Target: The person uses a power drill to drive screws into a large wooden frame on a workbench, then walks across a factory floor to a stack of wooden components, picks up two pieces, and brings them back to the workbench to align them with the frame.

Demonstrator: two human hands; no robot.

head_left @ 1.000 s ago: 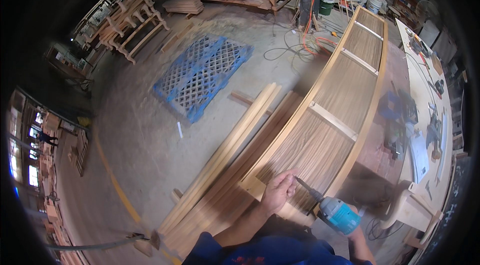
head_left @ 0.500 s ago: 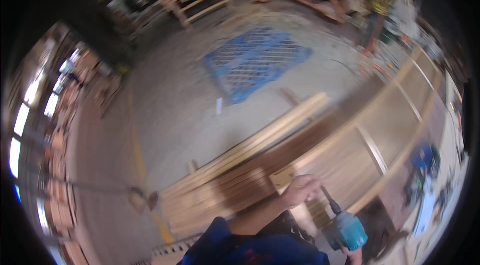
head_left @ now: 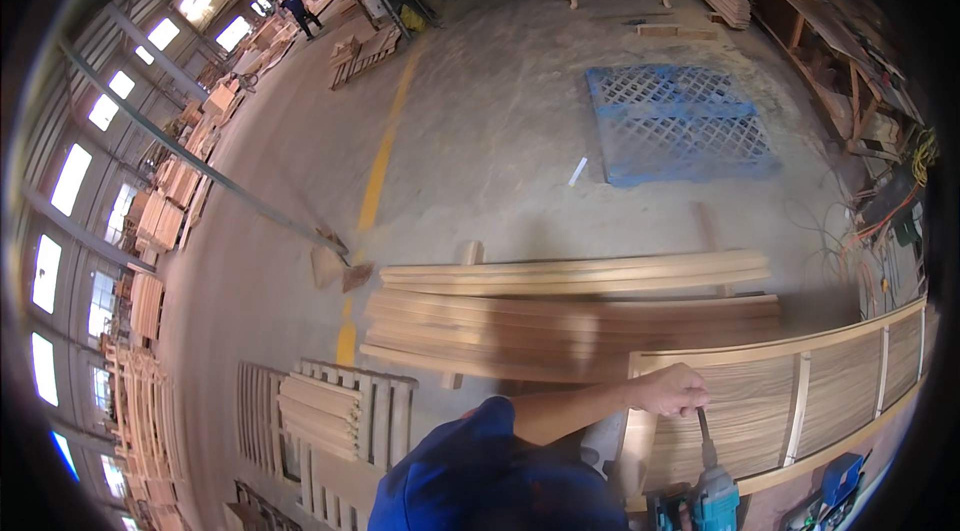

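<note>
My left hand [head_left: 672,391] reaches right from a blue sleeve and rests at the top left corner of a long wooden framed panel [head_left: 850,381]. Its fingers curl around the tip of a dark drill bit [head_left: 704,436]. The bit rises from a teal power drill [head_left: 718,506] at the lower edge, standing over the panel's veneered face. My right hand is out of the picture; the drill's grip is cut off by the rim.
A stack of long planks [head_left: 570,321] lies on the concrete floor just beyond the panel. A blue plastic pallet [head_left: 680,121] is farther off, a slatted wooden pallet [head_left: 330,411] at lower left, cables [head_left: 890,201] at right. A distant person [head_left: 297,6] stands near timber stacks.
The view has swung to the left, bringing the hall's windows and timber stacks into sight. My left hand stays at the panel's corner beside the drill bit.
</note>
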